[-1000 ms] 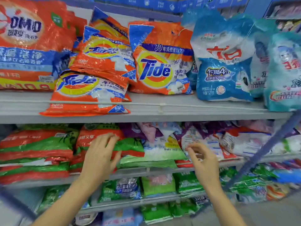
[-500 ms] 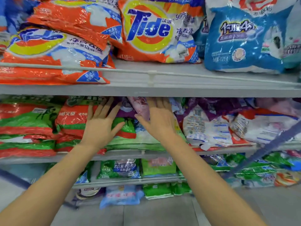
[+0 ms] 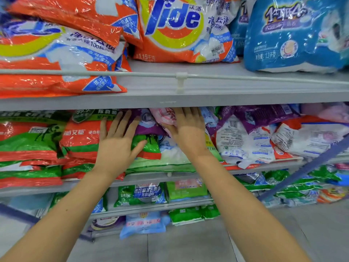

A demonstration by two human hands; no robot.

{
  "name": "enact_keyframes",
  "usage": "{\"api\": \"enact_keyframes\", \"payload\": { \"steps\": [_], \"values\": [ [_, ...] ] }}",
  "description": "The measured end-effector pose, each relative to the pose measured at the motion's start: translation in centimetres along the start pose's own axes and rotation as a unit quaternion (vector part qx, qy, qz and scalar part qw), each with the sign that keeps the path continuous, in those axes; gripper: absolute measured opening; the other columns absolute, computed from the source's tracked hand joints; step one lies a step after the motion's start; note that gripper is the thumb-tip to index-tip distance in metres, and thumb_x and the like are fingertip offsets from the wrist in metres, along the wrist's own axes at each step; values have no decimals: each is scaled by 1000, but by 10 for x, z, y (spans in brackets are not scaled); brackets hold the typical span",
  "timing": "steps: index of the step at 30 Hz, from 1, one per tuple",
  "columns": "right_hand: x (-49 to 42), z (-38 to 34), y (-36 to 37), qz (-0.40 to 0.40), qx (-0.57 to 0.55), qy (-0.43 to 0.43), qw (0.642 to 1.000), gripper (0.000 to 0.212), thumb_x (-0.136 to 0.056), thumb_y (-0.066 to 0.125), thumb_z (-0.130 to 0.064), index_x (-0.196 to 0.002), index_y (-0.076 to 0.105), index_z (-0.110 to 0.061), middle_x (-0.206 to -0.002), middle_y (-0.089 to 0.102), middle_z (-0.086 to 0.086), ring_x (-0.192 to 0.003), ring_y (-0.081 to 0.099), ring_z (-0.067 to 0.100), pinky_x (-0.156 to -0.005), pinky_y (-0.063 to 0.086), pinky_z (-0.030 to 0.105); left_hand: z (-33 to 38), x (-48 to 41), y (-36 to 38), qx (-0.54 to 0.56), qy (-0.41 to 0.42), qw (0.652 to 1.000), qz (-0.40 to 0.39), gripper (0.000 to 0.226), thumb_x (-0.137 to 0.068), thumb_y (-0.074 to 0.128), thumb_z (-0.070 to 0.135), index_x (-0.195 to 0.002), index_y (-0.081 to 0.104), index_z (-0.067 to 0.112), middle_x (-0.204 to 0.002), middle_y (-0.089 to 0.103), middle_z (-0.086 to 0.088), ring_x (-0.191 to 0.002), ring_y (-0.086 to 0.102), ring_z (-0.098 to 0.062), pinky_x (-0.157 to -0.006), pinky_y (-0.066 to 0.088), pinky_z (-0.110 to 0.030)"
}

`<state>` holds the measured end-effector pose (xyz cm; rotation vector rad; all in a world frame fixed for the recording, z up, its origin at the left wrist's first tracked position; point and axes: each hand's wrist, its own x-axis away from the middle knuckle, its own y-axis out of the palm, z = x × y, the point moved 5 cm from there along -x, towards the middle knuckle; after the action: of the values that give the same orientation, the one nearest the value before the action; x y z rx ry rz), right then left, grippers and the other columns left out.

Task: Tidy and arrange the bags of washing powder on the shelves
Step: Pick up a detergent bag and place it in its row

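Note:
Both my hands reach into the middle shelf [image 3: 188, 174]. My left hand [image 3: 118, 144] lies flat with spread fingers on a red and green bag [image 3: 83, 137] and touches a purple bag [image 3: 147, 127] beside it. My right hand [image 3: 187, 129] reaches deeper, its fingers straight on a pink bag [image 3: 163, 117] at the back; the fingertips are hidden under the upper shelf edge [image 3: 170, 100]. A green and white bag [image 3: 170, 154] lies below both hands.
Orange Tide bags [image 3: 179, 29] and a blue bag [image 3: 294, 35] stand on the upper shelf behind a rail [image 3: 181, 80]. Purple and white bags [image 3: 249, 137] lie jumbled to the right. Green bags [image 3: 141, 195] fill lower shelves. A blue bag [image 3: 143, 224] lies on the floor.
Both hands have gone up and into the middle shelf. My right hand moved left onto the pink bag. The view has closed in on the shelf.

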<state>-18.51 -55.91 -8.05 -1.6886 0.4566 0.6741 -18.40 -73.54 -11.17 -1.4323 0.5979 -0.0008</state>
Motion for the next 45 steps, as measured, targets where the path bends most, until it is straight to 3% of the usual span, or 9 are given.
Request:
{"api": "enact_keyframes", "payload": {
  "steps": [6, 10, 17, 21, 25, 31, 36, 42, 45],
  "values": [
    [26, 15, -23, 41, -82, 22, 996, 36, -62, 81, -9, -92, 64, 1, -98, 66, 18, -92, 62, 38, -71, 54, 39, -6, 0, -4, 69, -33, 997, -4, 90, -79, 32, 65, -144, 33, 3, -143, 44, -19, -137, 36, -32, -115, 11, -51],
    [62, 29, -54, 77, -170, -12, 982, 35, -64, 77, 3, -94, 60, 4, -101, 63, 18, -100, 54, 25, -82, 47, 30, -10, -1, -7, 128, -46, 991, -3, 109, -65, 41, 75, -147, 26, 4, -145, 42, -19, -137, 35, -31, -117, 8, -47],
    [111, 60, -127, 16, -363, 152, 919, 29, -75, 63, -22, -102, 55, -31, -101, 63, -19, -94, 58, -4, -79, 44, 11, 29, -4, -17, 196, -6, 980, 20, 110, -54, 77, 66, -135, 39, 2, -134, 49, -22, -126, 44, -33, -114, 21, -50],
    [135, 86, -172, 15, -414, 233, 880, 17, -75, 63, -22, -90, 64, -31, -79, 66, -17, -68, 56, -3, -62, 42, 10, 95, 0, -35, 429, 72, 900, -22, 93, -54, 65, 73, -123, 47, 13, -117, 57, -1, -105, 53, -12, -84, 38, -23],
    [164, 118, -218, 58, -489, 302, 817, 16, -87, 58, -24, -95, 72, -28, -88, 70, -12, -80, 63, 5, -70, 50, 18, 164, 0, -53, 597, 97, 787, -119, 91, -46, 66, 81, -123, 37, 42, -118, 52, 33, -106, 50, 18, -85, 40, -8],
    [222, 172, -271, 179, -580, 480, 633, 36, -90, 43, -33, -83, 76, -19, -79, 74, -3, -66, 69, 7, -51, 51, 17, 291, -6, -85, 681, 128, 695, -194, 42, -71, 60, 58, -105, 50, 37, -105, 60, 19, -89, 60, 13, -73, 45, -6],
    [257, 224, -327, 234, -568, 512, 601, 25, -75, 56, -34, -76, 79, -24, -86, 74, 2, -73, 71, 13, -55, 55, 24, 391, -15, -85, 727, 29, 661, -182, 13, -84, 70, 27, -86, 63, 16, -85, 69, -4, -77, 65, -21, -74, 51, -36],
    [305, 304, -370, 195, -547, 593, 557, 52, -73, 46, -62, -94, 74, -24, -100, 73, 5, -86, 70, 23, -73, 54, 40, 504, -22, -81, 746, -26, 641, -181, 15, -84, 70, 19, -78, 64, 8, -73, 66, -9, -67, 58, -23, -64, 46, -34],
    [315, 339, -411, 184, -576, 520, 603, 77, -62, 42, -79, -121, 59, -31, -124, 63, -1, -114, 60, 22, -91, 50, 48, 559, -29, -82, 754, -52, 634, -164, 24, -85, 69, 24, -72, 56, 7, -62, 52, -5, -55, 45, -16, -56, 36, -30]
  ]
}}
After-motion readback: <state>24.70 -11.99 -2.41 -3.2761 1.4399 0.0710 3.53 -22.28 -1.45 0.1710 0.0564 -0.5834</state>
